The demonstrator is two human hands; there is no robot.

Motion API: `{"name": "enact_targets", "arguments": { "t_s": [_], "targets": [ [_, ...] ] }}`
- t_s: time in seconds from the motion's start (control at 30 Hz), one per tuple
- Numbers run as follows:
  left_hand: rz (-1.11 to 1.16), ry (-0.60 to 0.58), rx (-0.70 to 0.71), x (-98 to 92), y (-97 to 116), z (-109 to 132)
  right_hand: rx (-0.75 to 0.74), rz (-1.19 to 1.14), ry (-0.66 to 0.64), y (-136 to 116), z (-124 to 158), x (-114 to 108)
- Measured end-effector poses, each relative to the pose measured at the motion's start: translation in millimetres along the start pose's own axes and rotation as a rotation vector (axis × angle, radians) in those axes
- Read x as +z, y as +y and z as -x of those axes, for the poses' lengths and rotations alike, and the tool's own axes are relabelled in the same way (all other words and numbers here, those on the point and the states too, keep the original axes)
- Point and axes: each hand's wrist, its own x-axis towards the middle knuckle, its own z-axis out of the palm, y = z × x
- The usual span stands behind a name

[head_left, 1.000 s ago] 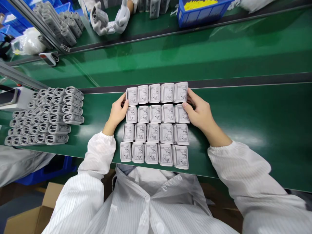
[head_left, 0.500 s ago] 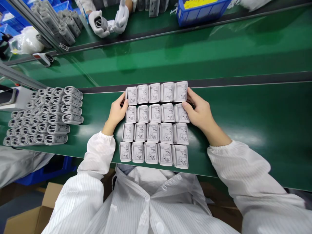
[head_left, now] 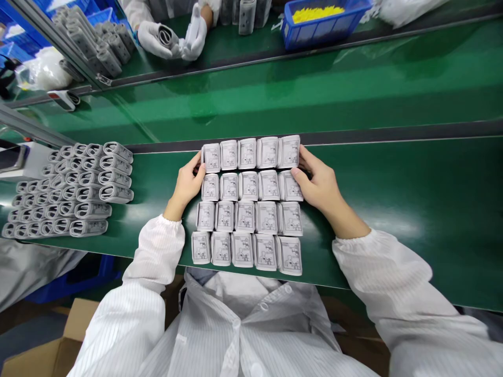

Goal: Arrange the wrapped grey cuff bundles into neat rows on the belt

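Several folded grey cuffs, each printed with a line drawing, lie in rows in front of me. The back row of folded cuffs (head_left: 247,153) is held between my two hands. My left hand (head_left: 187,183) grips its left end, thumb on the near side and fingers curled behind. At the right end, my right hand (head_left: 317,180) has its fingers against the outer cuff and its thumb over the corner of the second row's last cuff (head_left: 290,186). Both hands' far fingertips are partly hidden. Nearer rows of cuffs (head_left: 245,217) lie untouched towards the table's edge.
More rolled cuffs (head_left: 88,193) stand in rows at the left on the green table (head_left: 412,209). Across a raised ledge, a co-worker's gloved hands (head_left: 173,42) hold a rolled cuff. A blue bin (head_left: 326,31) of yellow pieces stands at the back. A cardboard box (head_left: 51,340) is below left.
The whole view has shifted slightly, the scene sitting a little lower. My hands keep the same hold on the back row. The co-worker's gloved hands have moved slightly.
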Motion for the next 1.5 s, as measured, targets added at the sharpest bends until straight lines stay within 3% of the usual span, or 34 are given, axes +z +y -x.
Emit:
{"name": "enact_targets", "arguments": {
  "t_s": [1.5],
  "targets": [
    [0.005, 0.010, 0.016, -1.2, -6.3, 0.3, -0.027, -0.057, 0.017, 8.4, -1.6, 4.1]
  ]
}}
